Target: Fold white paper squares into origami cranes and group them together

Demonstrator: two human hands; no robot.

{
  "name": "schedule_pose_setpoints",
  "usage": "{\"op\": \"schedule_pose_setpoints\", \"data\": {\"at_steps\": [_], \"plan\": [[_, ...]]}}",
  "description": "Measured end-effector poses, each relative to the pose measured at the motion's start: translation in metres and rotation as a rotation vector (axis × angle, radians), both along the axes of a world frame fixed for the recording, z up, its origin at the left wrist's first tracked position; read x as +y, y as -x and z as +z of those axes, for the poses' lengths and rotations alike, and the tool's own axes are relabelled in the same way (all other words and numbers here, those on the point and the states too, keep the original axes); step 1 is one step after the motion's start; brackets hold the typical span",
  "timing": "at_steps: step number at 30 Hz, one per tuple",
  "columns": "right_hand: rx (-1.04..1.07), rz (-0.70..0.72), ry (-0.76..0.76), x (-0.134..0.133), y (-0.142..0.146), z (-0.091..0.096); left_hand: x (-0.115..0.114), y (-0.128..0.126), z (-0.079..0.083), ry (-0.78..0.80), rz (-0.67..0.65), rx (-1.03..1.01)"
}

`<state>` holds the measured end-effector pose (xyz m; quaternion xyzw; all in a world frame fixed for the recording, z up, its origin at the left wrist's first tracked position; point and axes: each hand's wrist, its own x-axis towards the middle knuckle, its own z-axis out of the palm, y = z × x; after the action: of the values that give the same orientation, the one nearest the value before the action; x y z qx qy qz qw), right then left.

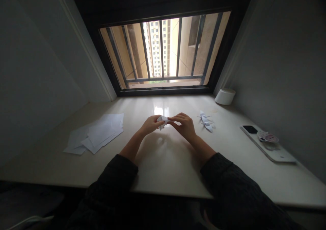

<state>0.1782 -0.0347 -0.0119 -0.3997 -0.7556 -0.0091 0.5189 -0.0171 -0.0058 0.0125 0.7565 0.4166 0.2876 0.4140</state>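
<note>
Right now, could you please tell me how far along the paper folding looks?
Done: one finished folded paper figure lies on the desk, just right of the hands. In hand: the left hand and right hand pinch a partly folded paper between their fingertips above the desk. Left: a loose pile of paper sheets lies flat and unfolded at the left.
</note>
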Motion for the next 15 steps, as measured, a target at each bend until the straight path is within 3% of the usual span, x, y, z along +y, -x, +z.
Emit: {"op": "schedule_pose_setpoints", "data": {"at_steps": [15], "plan": [[0.110,0.007,0.018,-0.0061,0.0058,0.0056,-0.0019,-0.0037,0.0043,0.130,0.055,-0.079]]}}
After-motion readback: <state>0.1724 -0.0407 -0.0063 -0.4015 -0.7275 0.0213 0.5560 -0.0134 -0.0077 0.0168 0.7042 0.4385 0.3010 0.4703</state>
